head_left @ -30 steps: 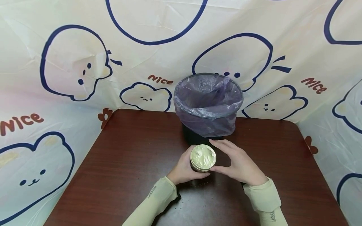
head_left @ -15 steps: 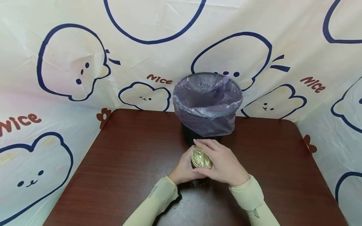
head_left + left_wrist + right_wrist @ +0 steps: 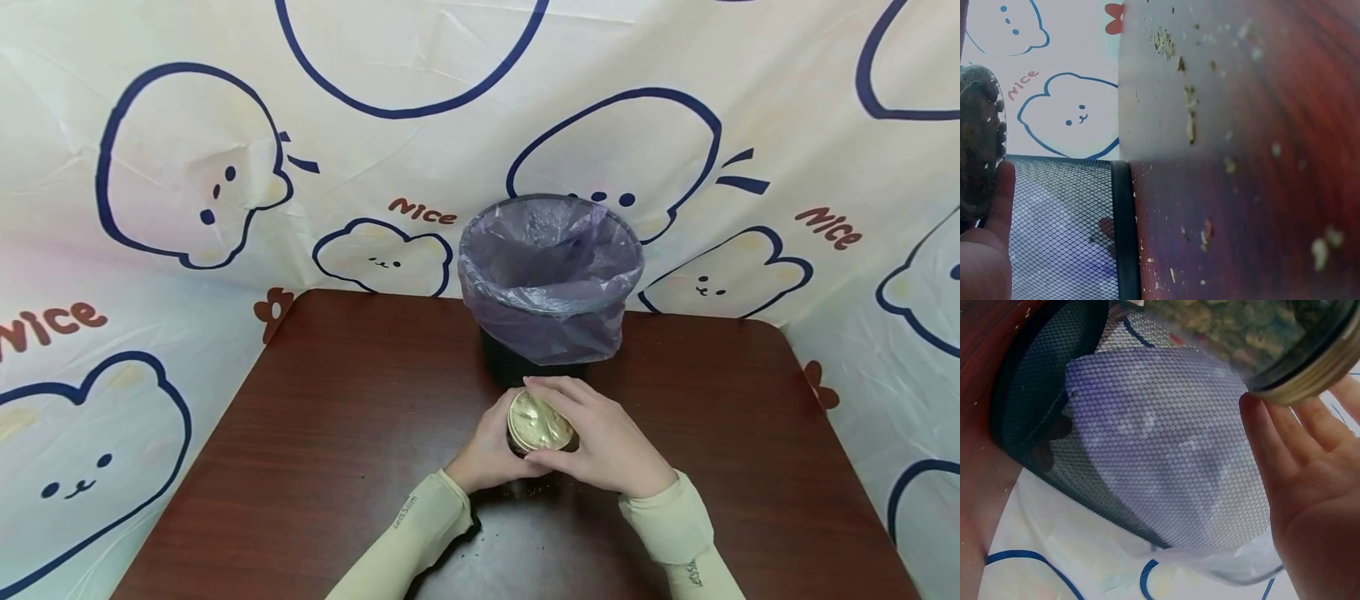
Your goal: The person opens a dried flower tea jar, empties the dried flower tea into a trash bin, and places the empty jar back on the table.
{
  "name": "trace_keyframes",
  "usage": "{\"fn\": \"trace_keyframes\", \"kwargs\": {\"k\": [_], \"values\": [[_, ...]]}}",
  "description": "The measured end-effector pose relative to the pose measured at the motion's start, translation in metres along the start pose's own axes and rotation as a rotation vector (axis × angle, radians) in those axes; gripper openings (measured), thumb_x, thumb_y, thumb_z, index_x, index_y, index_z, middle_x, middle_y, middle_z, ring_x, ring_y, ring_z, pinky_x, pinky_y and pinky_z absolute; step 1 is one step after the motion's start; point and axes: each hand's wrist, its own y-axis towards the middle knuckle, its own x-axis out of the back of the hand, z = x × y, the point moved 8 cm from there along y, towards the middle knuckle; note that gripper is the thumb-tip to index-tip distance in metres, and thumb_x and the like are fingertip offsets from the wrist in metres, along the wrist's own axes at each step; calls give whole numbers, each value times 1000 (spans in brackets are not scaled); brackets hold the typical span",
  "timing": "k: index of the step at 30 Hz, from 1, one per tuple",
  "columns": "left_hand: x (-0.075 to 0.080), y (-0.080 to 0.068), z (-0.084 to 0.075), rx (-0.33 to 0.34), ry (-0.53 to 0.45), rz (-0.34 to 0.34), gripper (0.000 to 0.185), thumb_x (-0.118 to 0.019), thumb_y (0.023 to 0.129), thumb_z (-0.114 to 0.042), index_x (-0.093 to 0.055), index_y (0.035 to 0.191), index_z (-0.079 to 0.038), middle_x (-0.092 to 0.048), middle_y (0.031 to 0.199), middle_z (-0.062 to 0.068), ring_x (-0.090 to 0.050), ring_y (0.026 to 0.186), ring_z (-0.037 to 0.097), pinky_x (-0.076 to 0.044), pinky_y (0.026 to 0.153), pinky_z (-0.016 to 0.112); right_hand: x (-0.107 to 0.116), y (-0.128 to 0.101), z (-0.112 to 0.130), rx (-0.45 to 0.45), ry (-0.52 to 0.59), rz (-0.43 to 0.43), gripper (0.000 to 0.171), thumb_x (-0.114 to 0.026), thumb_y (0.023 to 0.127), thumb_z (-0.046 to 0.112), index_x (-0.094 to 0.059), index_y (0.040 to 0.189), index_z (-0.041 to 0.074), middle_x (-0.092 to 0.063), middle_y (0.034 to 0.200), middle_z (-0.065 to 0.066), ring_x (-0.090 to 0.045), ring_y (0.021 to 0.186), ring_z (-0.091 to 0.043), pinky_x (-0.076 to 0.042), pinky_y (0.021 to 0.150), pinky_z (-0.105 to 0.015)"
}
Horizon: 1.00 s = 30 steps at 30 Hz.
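A clear jar [image 3: 1235, 331] of dried, leaf-like bits has a gold lid [image 3: 538, 422] on its top. My left hand [image 3: 491, 446] grips the jar's body from the left. From the right, my right hand [image 3: 603, 437] holds the lid's edge between thumb and fingers. The fingertips [image 3: 1255, 406] lie against the gold rim in the right wrist view. In the left wrist view the jar's underside [image 3: 980, 140] shows above the table, with part of my left hand [image 3: 988, 250] by it.
Just behind the hands stands a dark mesh bin [image 3: 1063, 231] lined with a purple plastic bag [image 3: 543, 325]. Small dried crumbs [image 3: 1191, 119] are scattered over the brown table [image 3: 360, 375]. A cartoon-printed cloth [image 3: 390, 167] hangs round the back and sides.
My right hand has come in leftward from beside the jar onto its lid, then shifted slightly to the right. The left hand keeps the jar in nearly the same place.
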Motion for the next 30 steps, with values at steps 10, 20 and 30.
{"fn": "trace_keyframes", "kwargs": {"k": [10, 20, 30], "values": [[1, 0, 3, 32, -52, -10, 89, -97, 68, -19, -49, 143, -18, -62, 135, -1, -61, 121, 14, -51, 106, 33, 9, -9, -13, -18, 45, -11, 90, -96, 72, 31, -55, 150, 18, -59, 144, 0, -62, 127, -18, -56, 100, -42], [1, 0, 5, 77, -84, -7, 91, -98, 67, -18, -49, 143, -23, -61, 136, -6, -60, 123, 13, -51, 107, 33, 16, -8, -21, 13, 103, -14, 82, -97, 71, 27, -61, 144, 16, -63, 137, 2, -64, 123, -16, -55, 101, -32], [-1, 0, 5, 50, -52, 4, 87, -96, 69, -18, -50, 142, -18, -62, 133, -1, -61, 120, 14, -52, 105, 33, 10, -4, -8, 0, 42, -25, 85, -91, 77, 46, -55, 150, 18, -57, 146, 2, -61, 128, -16, -55, 102, -40]]}}
